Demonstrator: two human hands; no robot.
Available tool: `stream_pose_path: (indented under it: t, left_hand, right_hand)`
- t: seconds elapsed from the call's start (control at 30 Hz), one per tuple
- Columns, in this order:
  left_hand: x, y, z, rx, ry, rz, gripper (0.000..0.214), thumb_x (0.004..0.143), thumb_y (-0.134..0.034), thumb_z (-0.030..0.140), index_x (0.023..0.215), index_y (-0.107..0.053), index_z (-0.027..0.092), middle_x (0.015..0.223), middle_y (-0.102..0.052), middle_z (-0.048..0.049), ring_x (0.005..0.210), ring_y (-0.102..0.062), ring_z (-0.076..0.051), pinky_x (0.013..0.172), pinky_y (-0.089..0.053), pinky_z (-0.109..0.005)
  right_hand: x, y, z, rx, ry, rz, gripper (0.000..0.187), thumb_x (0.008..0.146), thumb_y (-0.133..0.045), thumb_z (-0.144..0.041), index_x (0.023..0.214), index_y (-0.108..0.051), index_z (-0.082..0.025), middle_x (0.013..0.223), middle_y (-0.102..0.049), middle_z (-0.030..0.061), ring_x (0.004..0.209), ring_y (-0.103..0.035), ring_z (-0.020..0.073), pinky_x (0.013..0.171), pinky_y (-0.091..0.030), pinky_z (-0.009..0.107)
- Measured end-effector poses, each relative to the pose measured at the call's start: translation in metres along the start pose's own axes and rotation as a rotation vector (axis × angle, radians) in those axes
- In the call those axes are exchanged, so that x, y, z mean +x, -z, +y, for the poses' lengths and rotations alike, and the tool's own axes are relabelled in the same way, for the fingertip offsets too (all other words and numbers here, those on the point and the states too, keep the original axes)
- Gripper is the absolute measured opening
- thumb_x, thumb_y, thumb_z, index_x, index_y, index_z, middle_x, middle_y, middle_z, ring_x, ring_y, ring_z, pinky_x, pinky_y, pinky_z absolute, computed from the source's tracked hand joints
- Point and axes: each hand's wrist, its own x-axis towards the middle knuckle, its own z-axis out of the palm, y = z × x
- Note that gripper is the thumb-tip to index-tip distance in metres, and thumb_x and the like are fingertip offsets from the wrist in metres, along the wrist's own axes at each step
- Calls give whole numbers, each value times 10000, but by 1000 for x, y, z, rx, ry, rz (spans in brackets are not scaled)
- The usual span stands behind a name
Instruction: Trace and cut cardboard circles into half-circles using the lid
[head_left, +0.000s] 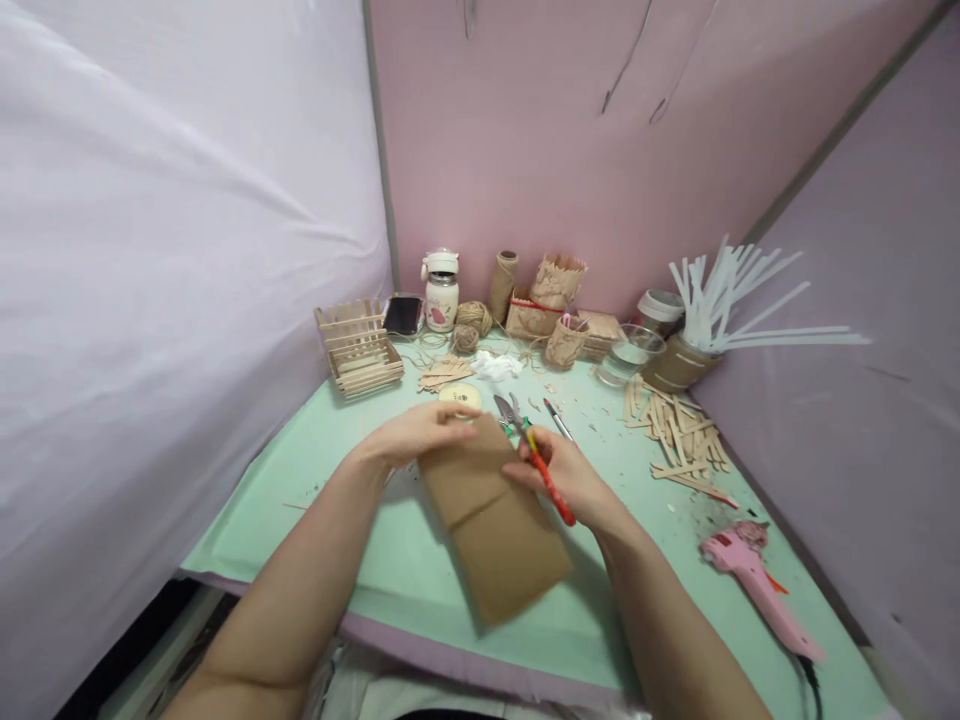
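Observation:
A folded piece of brown cardboard (510, 545) is held up over the table, a crease running across its middle. My left hand (420, 432) grips its upper left edge, the fingertips bent over the top. My right hand (559, 470) is closed around red-handled shears (553, 488), and its fingers also touch the cardboard's right edge. The metal blades point away from me, just beyond the cardboard. Small green parts show beside the blades; I cannot tell what they belong to. A pen (557, 418) lies to the right of the blades, near a round cream-coloured object (460, 397).
A stick basket (366, 368), a bottle (442, 300), twine balls (472, 322) and a glass bowl (628, 358) line the back. Loose wooden sticks (679, 435) and a pink glue gun (761, 585) with its cord lie right. White strips (720, 300) stick out of a brown pot.

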Motion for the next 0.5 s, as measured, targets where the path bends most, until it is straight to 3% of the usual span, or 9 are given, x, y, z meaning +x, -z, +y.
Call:
stream_pose_path:
  t: [0.1,0.17,0.2,0.33,0.37,0.5]
  left_hand:
    - [14,10,7,-89,-48,131,406,680,-820,341,1029,-678,190,1132,-717,-119,1058,-671,-230,956,-485,-358]
    - [20,8,5,-217,-72,205,371,770,-741,397,1055,-642,180,1200,-683,-138,1138,-634,-228,1022,-442,-371]
    - [20,3,1,-261,-52,176,373,791,-717,415,1064,-633,175,1207,-677,-147,1154,-625,-238,1037,-432,-387]
    - [14,-33,-34,-258,161,-201,433,763,-758,415,1104,-637,178,1219,-672,-163,1185,-606,-293,1050,-422,-450]
    - [12,-42,-43,-261,186,-243,438,769,-758,403,1126,-636,182,1247,-661,-159,1196,-600,-291,1049,-426,-444]
    - [7,-62,-58,-359,149,-160,368,795,-729,251,1134,-627,151,1181,-697,-148,1049,-684,-247,956,-522,-383]
  right_hand:
    - [12,9,13,260,39,421,427,601,-818,-426,712,-466,-212,571,-487,-91,491,-450,84,463,-350,210]
    - [21,14,19,338,82,568,467,651,-767,-506,731,-397,-232,622,-496,-88,541,-517,94,491,-388,211]
    - [24,15,22,373,97,615,489,654,-758,-526,732,-370,-238,641,-496,-87,575,-554,103,504,-402,213]
    - [30,10,29,442,129,694,539,638,-767,-545,721,-328,-243,649,-477,-86,633,-610,125,528,-424,222]
    - [29,7,30,438,131,686,533,644,-763,-548,715,-332,-242,644,-477,-85,622,-601,123,536,-430,229]
    - [22,-2,31,355,103,565,461,685,-752,-536,713,-411,-227,662,-534,-56,599,-554,117,587,-452,260]
